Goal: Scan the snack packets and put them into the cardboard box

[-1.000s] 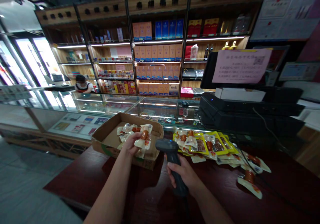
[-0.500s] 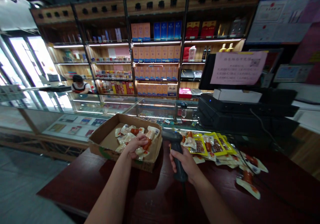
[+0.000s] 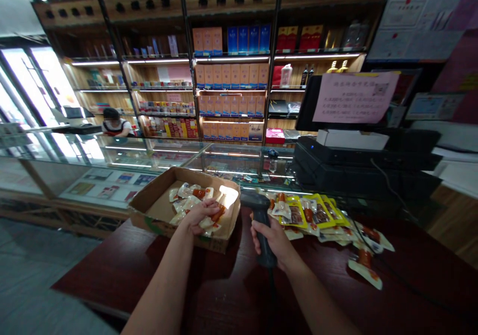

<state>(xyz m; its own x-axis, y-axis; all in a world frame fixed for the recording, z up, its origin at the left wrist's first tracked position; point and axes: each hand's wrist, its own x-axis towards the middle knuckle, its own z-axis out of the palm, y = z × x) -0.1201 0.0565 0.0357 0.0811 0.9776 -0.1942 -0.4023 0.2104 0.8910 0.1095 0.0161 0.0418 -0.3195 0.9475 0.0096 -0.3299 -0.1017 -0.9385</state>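
Observation:
My right hand [image 3: 271, 234] is wrapped round the handle of a dark barcode scanner [image 3: 263, 243], whose head points left at the cardboard box [image 3: 152, 221]. Inside that shallow open box lie several clear-and-white vacuum packs of reddish-brown food. My left hand [image 3: 201, 216] reaches over the front side, its fingers closed on one vacuum pack [image 3: 218, 212] at the right. Bright light from the scanner falls on this pack's upper end. Right of the scanner, more vacuum packs [image 3: 364, 259] and yellow-edged packets [image 3: 320, 213] lie in a loose pile.
A dark red table [image 3: 157, 268] bears the box and packets. Behind stand glass counters [image 3: 231, 157] and a black cash-register terminal [image 3: 368, 161] with a pink sheet [image 3: 354, 98]. A cable runs over the table's right side. Another person [image 3: 114, 123] sits at the far left counter.
A bright patch of scanner light now shows on the pack in my left hand. Both hands keep nearly the same place; the whole view has shifted slightly.

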